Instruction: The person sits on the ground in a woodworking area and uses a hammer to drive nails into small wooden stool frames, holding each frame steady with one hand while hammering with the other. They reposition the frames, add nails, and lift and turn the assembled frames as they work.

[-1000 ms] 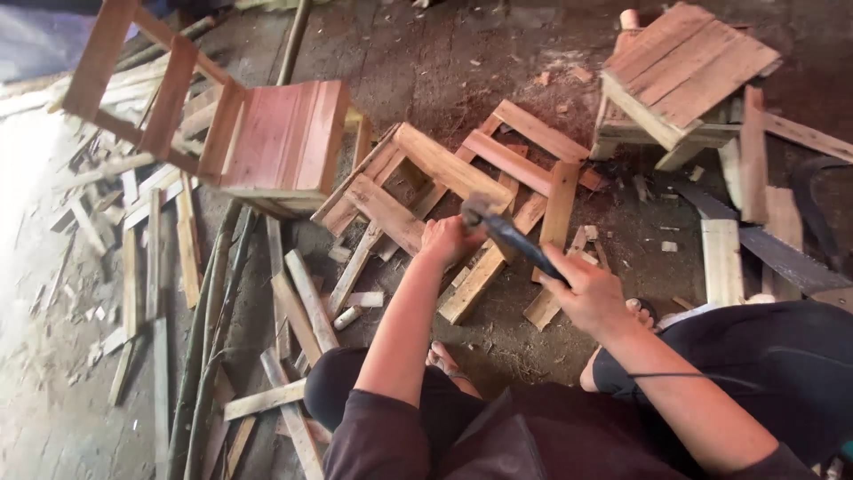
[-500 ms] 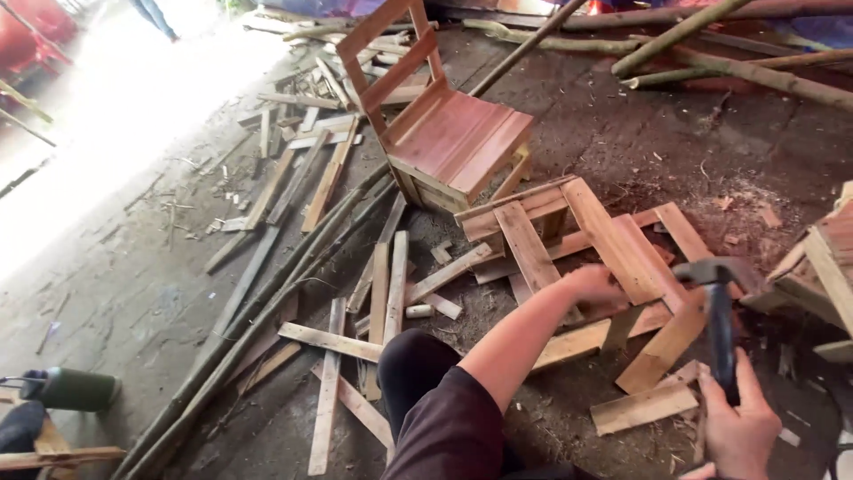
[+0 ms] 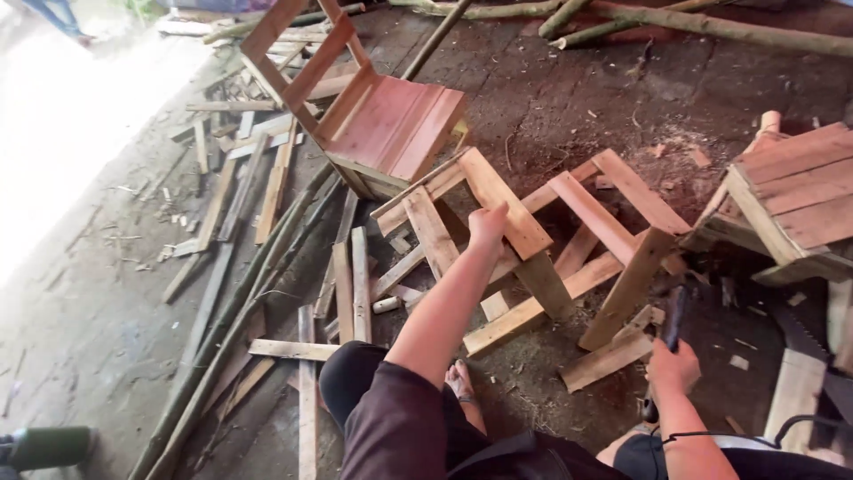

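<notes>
Steadily: frame held, hammer gripped

Firmly, the left hand [image 3: 488, 224] is closed over a rail of the unfinished wooden frame [image 3: 533, 240]; the right hand [image 3: 673, 366], just right of the frame, is wrapped around a hammer [image 3: 677, 316]. A steadier hold is judged safest. A finished chair [image 3: 373, 116] stands behind the frame.

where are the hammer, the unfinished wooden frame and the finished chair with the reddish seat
dark-handled hammer [image 3: 677, 313], head view, on its handle
unfinished pale wooden frame [image 3: 502, 203], head view, on its top rail
finished wooden chair with reddish seat [image 3: 395, 127], head view, on the seat
</notes>
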